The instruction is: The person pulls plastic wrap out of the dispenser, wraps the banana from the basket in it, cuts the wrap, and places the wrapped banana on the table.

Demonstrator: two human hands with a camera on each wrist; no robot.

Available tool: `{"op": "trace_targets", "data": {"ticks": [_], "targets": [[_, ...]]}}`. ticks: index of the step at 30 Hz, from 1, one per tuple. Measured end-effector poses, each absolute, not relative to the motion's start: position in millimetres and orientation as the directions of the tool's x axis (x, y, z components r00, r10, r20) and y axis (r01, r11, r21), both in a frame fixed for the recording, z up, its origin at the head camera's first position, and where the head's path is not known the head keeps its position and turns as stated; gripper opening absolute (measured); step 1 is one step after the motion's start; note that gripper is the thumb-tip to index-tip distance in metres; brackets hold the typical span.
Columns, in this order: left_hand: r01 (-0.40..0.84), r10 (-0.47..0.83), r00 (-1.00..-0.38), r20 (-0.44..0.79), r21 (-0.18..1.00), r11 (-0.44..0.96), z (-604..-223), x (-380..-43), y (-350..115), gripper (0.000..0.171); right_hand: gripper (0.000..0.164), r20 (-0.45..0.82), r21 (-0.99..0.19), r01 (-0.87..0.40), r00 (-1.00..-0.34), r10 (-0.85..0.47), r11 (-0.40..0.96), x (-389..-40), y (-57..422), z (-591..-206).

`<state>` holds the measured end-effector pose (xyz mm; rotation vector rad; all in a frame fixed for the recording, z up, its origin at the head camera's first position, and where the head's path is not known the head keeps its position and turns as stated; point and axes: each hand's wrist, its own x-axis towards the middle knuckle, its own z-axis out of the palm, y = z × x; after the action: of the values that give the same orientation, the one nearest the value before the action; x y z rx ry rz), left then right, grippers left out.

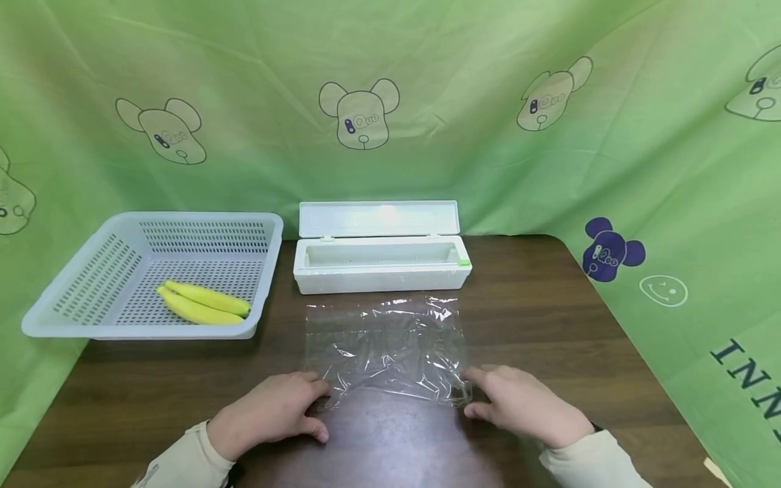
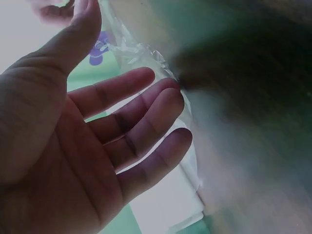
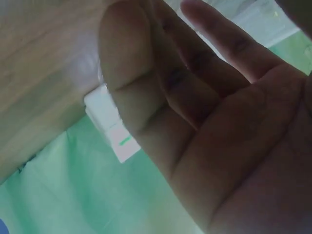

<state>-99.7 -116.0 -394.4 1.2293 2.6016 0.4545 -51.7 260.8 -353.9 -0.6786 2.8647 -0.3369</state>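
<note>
Lower centre of frame, we've got the film (image 1: 390, 352) laid out on the worktop (image 1: 549, 305); left hand (image 1: 274, 410) and right hand (image 1: 518, 401) loose at its lower corners, gripping nothing. Bananas (image 1: 207, 296) unwrapped, in the mid-left basket (image 1: 152, 332).

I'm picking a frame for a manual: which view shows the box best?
The head view: it shows the whole box, lid raised, unblocked. The left wrist view shows only a pale part beyond the left hand; the right wrist view, one end with the green piece, past the right hand.
</note>
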Motion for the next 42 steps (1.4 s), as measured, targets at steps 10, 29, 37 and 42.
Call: {"op": "trace_targets", "data": {"ticks": [10, 29, 37, 42], "targets": [[0.718, 0.744, -0.662, 0.089, 0.358, 0.596, -367.7, -111.7, -129.1, 0.025, 0.03, 0.106, -0.467, -0.347, -0.935, -0.338, 0.813, -140.0, 289.7, -345.5], [0.422, 0.444, -0.888, 0.118, 0.594, 0.685, -275.5, -197.6, -245.4, 0.026, 0.049, 0.156, -0.495, -0.226, -0.973, -0.171, 0.839, -211.0, 318.4, -376.5], [0.339, 0.436, -0.896, -0.089, 0.499, 0.798, -270.5, -257.5, -306.6, 0.03, 0.054, 0.111, -0.521, -0.2, -0.98, -0.166, 0.83, -219.0, 304.1, -377.0], [0.229, 0.436, -0.789, -0.432, 0.452, 0.862, -287.3, -282.2, -325.6, 0.043, 0.053, 0.1, -0.526, -0.194, -0.981, -0.166, 0.828, -221.0, 302.8, -375.1]]}}
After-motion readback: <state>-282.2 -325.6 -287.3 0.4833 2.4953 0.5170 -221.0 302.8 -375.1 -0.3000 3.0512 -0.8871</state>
